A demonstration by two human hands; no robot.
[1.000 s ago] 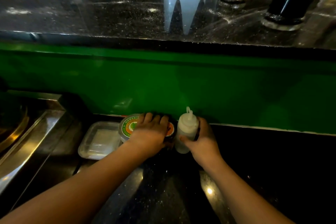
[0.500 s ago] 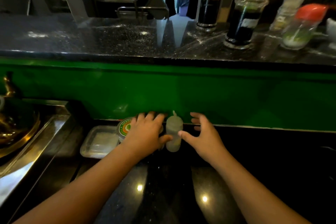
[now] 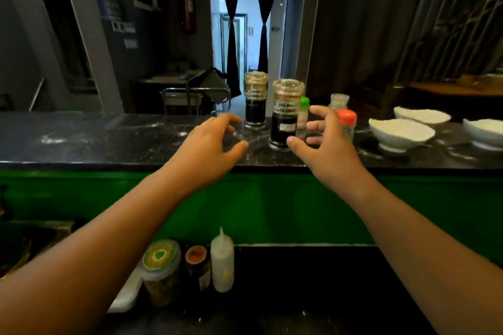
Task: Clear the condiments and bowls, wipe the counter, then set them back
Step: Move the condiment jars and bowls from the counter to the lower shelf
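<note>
Your left hand [image 3: 211,141] and right hand [image 3: 324,141] both spread wide, fingers curled, gripping nothing, above the speckled black stone counter [image 3: 109,139]. Between them the near ribbed clear jar [image 3: 286,114], about half full of dark sauce; far jar [image 3: 255,99] same fill. Red-cap shaker [image 3: 347,122] just right of rt hand, contents unclear. White glazed bowls [image 3: 401,133] further right, contents unclear. On lower ledge: translucent squeeze bottle [image 3: 222,261], two round-lidded tubs [image 3: 162,266] beside it
</note>
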